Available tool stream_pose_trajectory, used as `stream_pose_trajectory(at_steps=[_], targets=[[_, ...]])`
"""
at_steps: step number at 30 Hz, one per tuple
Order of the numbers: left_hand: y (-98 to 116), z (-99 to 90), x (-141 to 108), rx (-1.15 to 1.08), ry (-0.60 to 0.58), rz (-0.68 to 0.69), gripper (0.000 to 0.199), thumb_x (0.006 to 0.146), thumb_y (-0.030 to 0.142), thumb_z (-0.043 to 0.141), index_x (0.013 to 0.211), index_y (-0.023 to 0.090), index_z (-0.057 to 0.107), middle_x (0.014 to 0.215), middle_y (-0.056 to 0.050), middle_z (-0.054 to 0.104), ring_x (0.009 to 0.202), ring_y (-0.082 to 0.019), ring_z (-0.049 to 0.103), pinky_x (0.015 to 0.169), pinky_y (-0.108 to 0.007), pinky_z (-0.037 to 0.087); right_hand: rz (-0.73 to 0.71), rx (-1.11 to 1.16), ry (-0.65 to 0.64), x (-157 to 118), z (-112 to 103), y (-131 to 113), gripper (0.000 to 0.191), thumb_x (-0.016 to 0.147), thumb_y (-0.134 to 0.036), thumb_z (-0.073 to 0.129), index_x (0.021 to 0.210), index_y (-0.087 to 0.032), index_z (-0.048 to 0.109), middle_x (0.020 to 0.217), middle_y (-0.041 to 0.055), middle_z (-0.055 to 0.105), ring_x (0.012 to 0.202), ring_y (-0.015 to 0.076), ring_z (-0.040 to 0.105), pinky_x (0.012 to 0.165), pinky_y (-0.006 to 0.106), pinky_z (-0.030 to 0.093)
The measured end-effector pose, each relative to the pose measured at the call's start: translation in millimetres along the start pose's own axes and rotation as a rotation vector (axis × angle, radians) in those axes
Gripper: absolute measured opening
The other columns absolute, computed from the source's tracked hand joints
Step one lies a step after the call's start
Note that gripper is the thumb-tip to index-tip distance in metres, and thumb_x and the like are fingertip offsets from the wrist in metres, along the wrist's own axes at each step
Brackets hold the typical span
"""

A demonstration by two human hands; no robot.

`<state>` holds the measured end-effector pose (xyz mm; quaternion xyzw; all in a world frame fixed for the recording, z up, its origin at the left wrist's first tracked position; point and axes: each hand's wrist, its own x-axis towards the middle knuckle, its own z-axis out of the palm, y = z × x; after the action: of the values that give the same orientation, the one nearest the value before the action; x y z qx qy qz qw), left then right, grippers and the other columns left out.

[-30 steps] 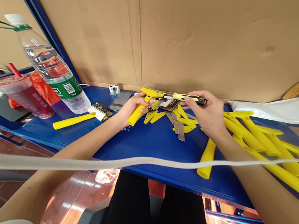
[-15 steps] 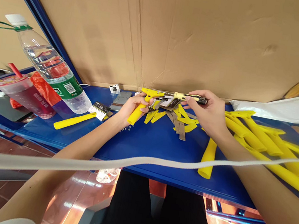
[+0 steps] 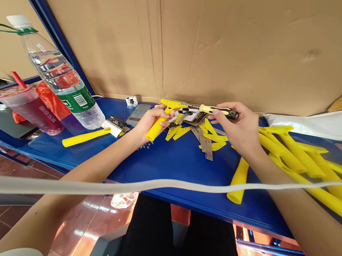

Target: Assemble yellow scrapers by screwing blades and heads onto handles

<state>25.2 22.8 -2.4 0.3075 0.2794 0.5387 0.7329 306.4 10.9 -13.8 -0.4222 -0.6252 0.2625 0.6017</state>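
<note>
Over the blue table [image 3: 177, 168], scraper [image 3: 155, 130] in left hand [image 3: 150, 121], screwdriver [image 3: 215, 110] in right hand [image 3: 239, 128]

Left hand [image 3: 150, 122] grips a yellow scraper [image 3: 159, 122]; right hand [image 3: 239, 128] pinches a yellow-and-black screwdriver [image 3: 217, 110] — steel blades [image 3: 207, 148] lie below on a blue table [image 3: 165, 166]; yellow handles [image 3: 299, 155] crowd the right — a plastic water bottle [image 3: 59, 75] stands out at left.

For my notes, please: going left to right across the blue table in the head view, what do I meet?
plastic cup, water bottle, yellow tube, left hand, metal blades, right hand, another tube, yellow scrapers
</note>
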Motion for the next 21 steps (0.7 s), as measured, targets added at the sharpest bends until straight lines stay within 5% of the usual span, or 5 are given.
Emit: stream_pose_trajectory(at_steps=[21], targets=[[-4.3,-4.3,1.5,0.194,-0.024,0.113,0.06,0.062,0.0,0.076,0.115,0.022,0.059,0.104,-0.004,0.08,0.072,-0.009,0.067,0.051,-0.017,0.039,-0.047,-0.046,-0.009,-0.8,-1.1,3.5,0.027,0.095,-0.049,0.094,0.109,-0.029,0.081,0.097,0.004,0.088,0.092,0.0327,0.09,0.092,0.055,0.078]])
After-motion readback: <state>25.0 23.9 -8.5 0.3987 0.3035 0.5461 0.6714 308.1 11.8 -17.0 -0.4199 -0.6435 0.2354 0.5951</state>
